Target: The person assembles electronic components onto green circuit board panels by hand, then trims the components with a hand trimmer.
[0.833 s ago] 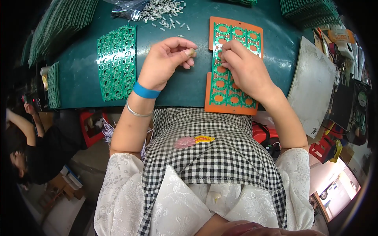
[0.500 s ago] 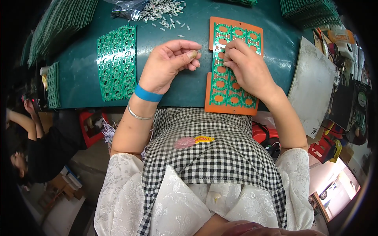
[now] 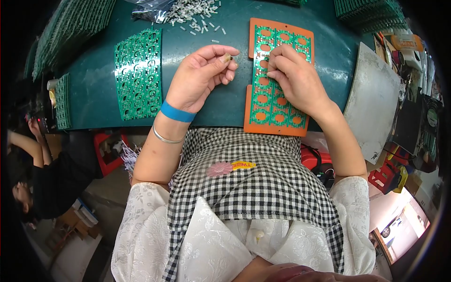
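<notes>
A green circuit board panel (image 3: 261,101) with rows of round cutouts lies on an orange base plate (image 3: 277,129), right of centre. Over its middle, my right hand (image 3: 298,80) is bent with thumb and fingers drawn together at the board's left column. Whatever its fingertips hold is hidden. My left hand (image 3: 199,75), a blue band at its wrist, hovers left of the panel, palm turned up and thumb pressed to the curled fingers. Any part in that pinch is too small to make out. Beyond it lies a heap of small white-and-silver components (image 3: 192,11).
Another bundle of green boards (image 3: 138,75) lies on the left of the dark green table (image 3: 329,70). Tall board stacks (image 3: 70,33) rise at the far left and far right. A grey sheet (image 3: 373,103) leans at the right edge. Someone in black sits at left.
My left thumb and fingers have shifted slightly against each other, with the index finger stretched further. My right fingertips have moved a little over the board, the thumb lying slightly apart.
</notes>
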Demonstrator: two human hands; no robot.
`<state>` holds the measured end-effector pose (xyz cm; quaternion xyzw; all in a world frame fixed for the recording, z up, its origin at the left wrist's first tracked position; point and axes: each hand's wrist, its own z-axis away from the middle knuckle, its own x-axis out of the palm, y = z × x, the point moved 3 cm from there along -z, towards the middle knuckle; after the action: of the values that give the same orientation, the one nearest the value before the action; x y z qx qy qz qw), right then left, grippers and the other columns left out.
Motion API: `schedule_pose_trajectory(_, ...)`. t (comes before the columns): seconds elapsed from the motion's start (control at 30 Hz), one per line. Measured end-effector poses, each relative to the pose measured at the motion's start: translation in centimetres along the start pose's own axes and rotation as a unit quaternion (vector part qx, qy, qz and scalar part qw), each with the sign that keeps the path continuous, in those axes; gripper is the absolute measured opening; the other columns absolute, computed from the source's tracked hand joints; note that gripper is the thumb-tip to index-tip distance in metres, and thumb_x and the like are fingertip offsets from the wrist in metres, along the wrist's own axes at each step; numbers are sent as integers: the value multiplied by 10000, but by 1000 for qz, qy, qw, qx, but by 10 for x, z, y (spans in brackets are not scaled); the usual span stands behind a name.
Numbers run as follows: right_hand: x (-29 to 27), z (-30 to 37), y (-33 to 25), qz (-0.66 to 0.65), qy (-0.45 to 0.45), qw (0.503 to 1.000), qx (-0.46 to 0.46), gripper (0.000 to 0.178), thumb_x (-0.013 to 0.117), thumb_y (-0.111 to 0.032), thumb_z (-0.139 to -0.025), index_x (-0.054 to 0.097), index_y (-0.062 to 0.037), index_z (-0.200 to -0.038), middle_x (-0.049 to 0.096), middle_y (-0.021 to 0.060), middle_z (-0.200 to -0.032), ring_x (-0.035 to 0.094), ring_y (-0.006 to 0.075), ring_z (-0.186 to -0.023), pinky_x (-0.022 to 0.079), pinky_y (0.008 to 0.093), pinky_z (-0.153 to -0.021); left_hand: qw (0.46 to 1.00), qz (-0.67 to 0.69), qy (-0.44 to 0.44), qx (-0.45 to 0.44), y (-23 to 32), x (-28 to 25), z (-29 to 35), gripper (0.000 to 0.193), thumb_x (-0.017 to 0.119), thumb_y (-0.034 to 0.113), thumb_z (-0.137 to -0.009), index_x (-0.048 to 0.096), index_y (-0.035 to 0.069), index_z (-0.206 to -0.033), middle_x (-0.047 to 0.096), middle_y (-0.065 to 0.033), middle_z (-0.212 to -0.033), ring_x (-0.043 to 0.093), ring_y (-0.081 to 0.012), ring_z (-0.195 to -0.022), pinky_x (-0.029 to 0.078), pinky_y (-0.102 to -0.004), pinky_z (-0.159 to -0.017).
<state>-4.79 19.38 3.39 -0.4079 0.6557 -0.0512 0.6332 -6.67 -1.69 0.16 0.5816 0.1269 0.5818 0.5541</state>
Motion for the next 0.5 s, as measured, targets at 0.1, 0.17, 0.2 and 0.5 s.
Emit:
schedule_pose_trajectory(0.1, 0, 0, -1, 7, 13, 1000, -5, 93, 639, -32, -807, 591, -10, -884, 568, 85, -957, 629, 294, -805, 531, 379, -665, 1000, 16, -10, -1, -1, 1, 0, 223, 556, 97, -952, 607, -15, -1138, 639, -46, -899, 588, -102, -764, 481, -216, -688)
schedule_pose_trajectory(0.17, 0, 0, 0, 6, 8, 1000, -2, 86, 635, -42, -813, 588, -12, -878, 568, 84, -962, 630, 292, -812, 532, 381, -668, 1000, 1, -5, -6, -1, 2, 0, 225, 553, 90, -952, 606, -17, -1143, 638, -47, -908, 587, -100, -767, 483, -217, -691)
schedule_pose_trajectory(0.2, 0, 0, -1, 6, 8, 1000, -2, 86, 635, -42, -813, 588, -12, -878, 568, 84, -962, 630, 292, -812, 532, 381, -668, 1000, 1, -5, -6, -1, 3, 0, 225, 553, 90, -952, 606, -17, -1143, 638, -47, -908, 587, -100, -767, 483, -217, -691)
schedule_pose_trajectory(0.5, 0, -1, -2, 10, -1, 1000, 11, 89, 635, -36, -814, 581, -5, -876, 574, 85, -977, 632, 295, -827, 535, 384, -678, 1000, 7, -2, -4, -1, 4, 3, 229, 560, 80, -944, 603, -21, -1146, 636, -53, -919, 590, -105, -773, 488, -219, -695)
